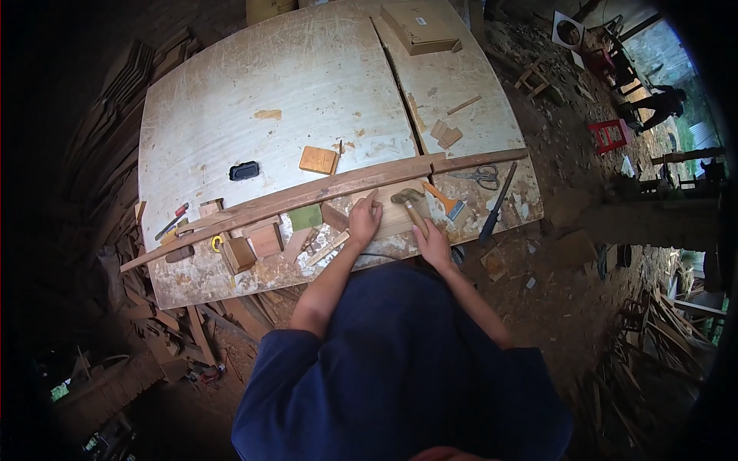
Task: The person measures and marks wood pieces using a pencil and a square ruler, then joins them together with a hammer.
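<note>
My right hand (433,244) is wrapped round the wooden handle of a hammer (416,218). Its metal head is over a pale wooden board (394,219) at the near side of the bench. To the left, my left hand (364,221) rests on the board's left part, fingers drawn together near a long wooden strip (307,190). Whatever may be between those fingertips is too small to tell. Just right of the hammer lies a flat brush (443,200) with an orange handle. Scissors (485,177) and a file with a dark handle (498,206) lie farther right.
Wooden blocks (266,239), a green piece (305,217) and a screwdriver (171,221) lie left on the worn bench (254,92). Beyond the strip are a black tray (244,170), an orange-brown block (317,160) and a cardboard box (419,28). A person (663,105) bends over at far right.
</note>
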